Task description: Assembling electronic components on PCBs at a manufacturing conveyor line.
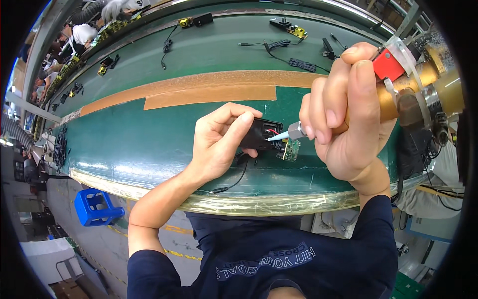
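Note:
My left hand point(224, 137) is closed around a black plastic adapter housing point(256, 132), thumb on top. A short red wire shows in its open side, and a small green circuit board point(290, 150) hangs at its right end. My right hand point(348, 109) grips a brass-coloured dispensing gun point(423, 74) with a red block strapped on it. Its pale blue nozzle point(279, 136) points into the housing, the tip at or very close to the inside; contact is hard to tell. A black cable with a plug point(219, 190) lies below my left hand.
Brown strips point(209, 94) run along the green work surface point(124, 134). Beyond them, several adapters with yellow parts and black cords point(294, 32) lie on a green belt. A blue stool point(97, 207) stands on the floor at left. Other people work at the far left.

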Demonstrator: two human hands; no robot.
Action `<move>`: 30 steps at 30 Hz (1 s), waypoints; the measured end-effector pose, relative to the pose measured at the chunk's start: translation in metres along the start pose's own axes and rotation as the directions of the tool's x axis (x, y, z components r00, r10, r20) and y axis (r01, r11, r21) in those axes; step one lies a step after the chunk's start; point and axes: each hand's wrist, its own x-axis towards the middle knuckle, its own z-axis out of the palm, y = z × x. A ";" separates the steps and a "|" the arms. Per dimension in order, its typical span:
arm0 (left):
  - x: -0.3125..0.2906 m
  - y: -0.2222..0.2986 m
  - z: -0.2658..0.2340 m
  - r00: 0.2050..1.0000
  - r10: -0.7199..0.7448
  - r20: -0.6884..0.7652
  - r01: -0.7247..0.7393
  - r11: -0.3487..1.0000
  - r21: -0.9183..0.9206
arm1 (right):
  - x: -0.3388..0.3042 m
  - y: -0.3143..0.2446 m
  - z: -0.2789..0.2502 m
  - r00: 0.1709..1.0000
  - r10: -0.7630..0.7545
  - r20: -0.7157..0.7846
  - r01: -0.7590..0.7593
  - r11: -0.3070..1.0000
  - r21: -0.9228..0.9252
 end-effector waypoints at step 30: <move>0.022 -0.015 -0.028 0.995 -0.094 -0.014 0.094 0.996 0.010 | 0.005 0.014 0.009 0.998 -0.064 -0.031 0.066 0.993 0.101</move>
